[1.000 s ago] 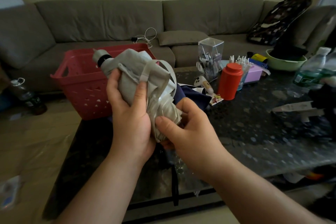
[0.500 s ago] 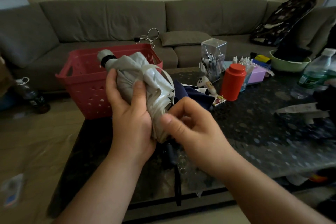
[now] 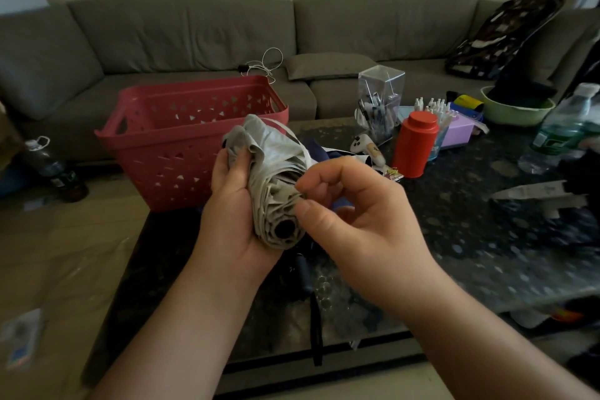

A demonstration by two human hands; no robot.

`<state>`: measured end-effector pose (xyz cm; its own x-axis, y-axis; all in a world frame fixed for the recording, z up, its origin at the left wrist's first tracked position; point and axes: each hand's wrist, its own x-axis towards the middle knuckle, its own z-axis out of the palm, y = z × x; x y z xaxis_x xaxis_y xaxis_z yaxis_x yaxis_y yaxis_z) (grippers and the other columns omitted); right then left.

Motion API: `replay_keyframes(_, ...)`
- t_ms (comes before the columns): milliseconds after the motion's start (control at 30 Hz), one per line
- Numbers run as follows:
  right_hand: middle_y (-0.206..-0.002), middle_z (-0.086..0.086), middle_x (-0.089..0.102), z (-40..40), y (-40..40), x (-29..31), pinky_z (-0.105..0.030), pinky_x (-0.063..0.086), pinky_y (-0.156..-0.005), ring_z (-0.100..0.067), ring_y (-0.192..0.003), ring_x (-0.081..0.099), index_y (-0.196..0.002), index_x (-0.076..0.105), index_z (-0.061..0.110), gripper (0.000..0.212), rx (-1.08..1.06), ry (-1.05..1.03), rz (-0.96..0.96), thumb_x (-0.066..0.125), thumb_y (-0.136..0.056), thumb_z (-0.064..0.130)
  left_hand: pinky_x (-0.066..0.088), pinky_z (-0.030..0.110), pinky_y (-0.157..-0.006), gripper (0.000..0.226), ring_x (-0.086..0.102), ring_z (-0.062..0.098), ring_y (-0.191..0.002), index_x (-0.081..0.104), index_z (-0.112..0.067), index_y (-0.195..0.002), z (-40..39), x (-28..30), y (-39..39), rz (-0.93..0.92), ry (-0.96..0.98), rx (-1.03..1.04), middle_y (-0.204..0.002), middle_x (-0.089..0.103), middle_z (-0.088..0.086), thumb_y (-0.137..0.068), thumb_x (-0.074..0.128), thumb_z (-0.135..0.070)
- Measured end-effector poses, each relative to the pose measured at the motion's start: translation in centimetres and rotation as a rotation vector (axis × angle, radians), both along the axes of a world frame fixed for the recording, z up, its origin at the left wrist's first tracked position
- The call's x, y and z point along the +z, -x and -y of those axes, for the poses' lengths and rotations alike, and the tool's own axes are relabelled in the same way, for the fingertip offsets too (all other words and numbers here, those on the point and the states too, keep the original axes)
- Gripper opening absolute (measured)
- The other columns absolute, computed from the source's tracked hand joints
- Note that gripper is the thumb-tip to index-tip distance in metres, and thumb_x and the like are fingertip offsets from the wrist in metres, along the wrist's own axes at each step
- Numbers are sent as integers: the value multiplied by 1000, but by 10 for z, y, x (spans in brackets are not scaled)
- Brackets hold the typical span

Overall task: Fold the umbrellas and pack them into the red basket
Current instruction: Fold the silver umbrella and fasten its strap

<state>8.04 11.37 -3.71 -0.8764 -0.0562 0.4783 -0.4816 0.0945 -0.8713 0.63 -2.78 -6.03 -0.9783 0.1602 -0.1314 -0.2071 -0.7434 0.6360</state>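
The left hand [image 3: 238,201] is gripping the grey umbrella [image 3: 271,185], fingers curled round its bundled cloth, and has turned it since half a second ago: the black end cap is now facing the camera, where before the capped tip was pointing up towards the red basket [image 3: 181,136]. The right hand [image 3: 350,221], just beside the left, is pinching a fold of the cloth between thumb and forefinger; earlier it was lower on the bundle. The basket is sitting on the bench [image 3: 487,237] beyond the left hand. A dark blue umbrella [image 3: 328,154] is lying beyond the right hand, with a red canister [image 3: 414,146] farther right. No writing is legible.
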Motion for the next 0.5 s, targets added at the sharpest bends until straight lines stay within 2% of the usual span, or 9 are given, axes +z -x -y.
replay_keyframes(33, -87, -9, 62, 0, 0, 0, -25, 51, -65, -18, -77, 61, -93, 74, 26, 14, -12, -25, -12, 75, -84, 16, 48, 62, -110, 87, 62, 41, -132, 40, -32, -159, 2, -3, 3, 2, -26, -61, -151, 58, 17, -85, 83, -49)
replay_keyframes(100, -87, -2, 63, -1, 0, 0, -32, 55, -66, -19, -78, 64, -96, 74, 29, 16, -26, -86, -13, 75, -84, 19, 48, 58, -110, 88, 59, 38, -137, 38, -30, -160, 3, -5, 6, 8, -44, -105, -154, 55, 16, -87, 82, -50)
replay_keyframes(233, -90, 2, 63, 0, 0, 0, -47, 60, -69, -22, -79, 65, -104, 74, 33, 21, -7, -142, 49, 73, -84, 25, 57, 52, -98, 81, 63, 37, -133, 37, -33, -161, 4, -12, 9, 10, -87, -142, -152, 58, 14, -91, 77, -47)
replay_keyframes(267, -91, 5, 63, 0, -1, 1, -45, 60, -72, -19, -81, 65, -106, 75, 35, 23, 9, -162, 61, 73, -85, 26, 57, 53, -98, 80, 62, 37, -133, 37, -33, -160, 4, -13, 10, 14, -94, -151, -152, 58, 14, -92, 76, -47)
replay_keyframes(367, -97, 17, 60, 0, -2, 3, -29, 58, -78, -12, -89, 65, -109, 77, 37, 26, 31, -245, 43, 74, -86, 27, 49, 55, -109, 83, 55, 35, -141, 34, -35, -162, 5, -12, 9, 18, -110, -203, -159, 51, 12, -92, 78, -47)
replay_keyframes(433, -93, 20, 57, 0, -3, 5, -21, 52, -71, -11, -84, 64, -101, 77, 34, 19, -6, -250, 3, 75, -85, 25, 51, 52, -107, 83, 55, 34, -142, 34, -33, -162, 4, -11, 7, 1, -110, -195, -159, 50, 12, -92, 79, -44)
replay_keyframes(500, -89, 17, 56, 0, -3, 6, -21, 50, -66, -14, -80, 62, -93, 74, 31, 11, -46, -255, -35, 75, -84, 26, 54, 50, -103, 80, 56, 34, -141, 36, -29, -161, 1, -10, 4, -26, -107, -183, -158, 52, 13, -93, 76, -41)
